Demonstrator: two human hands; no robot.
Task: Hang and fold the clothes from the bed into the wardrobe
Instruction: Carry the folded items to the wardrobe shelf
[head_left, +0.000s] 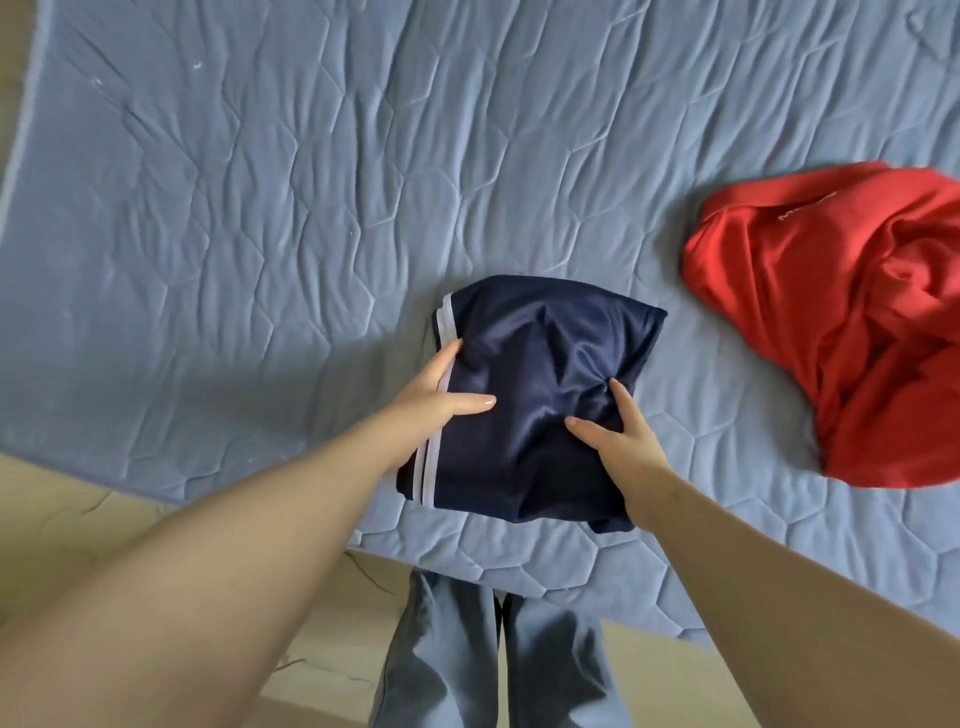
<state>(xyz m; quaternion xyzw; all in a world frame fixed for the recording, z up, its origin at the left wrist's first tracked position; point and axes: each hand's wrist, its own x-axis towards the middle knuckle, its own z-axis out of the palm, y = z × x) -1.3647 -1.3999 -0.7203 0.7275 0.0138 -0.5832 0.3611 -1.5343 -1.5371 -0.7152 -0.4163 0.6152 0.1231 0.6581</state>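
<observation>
A navy garment (535, 364) with white side stripes lies folded into a compact bundle near the front edge of the bed (260, 208). My left hand (434, 397) grips its left side, thumb on top and fingers along the striped edge. On the right side, my right hand (623, 441) holds the bundle with thumb and index finger spread on the cloth and the other fingers tucked under its edge. A crumpled red garment (841, 322) lies unfolded on the bed to the right, apart from both hands.
The bed is covered by a blue quilted cover, and its front edge runs diagonally across the lower view. Beige tiled floor (62, 519) shows at lower left. My legs in blue jeans (467, 660) stand against the bed's edge.
</observation>
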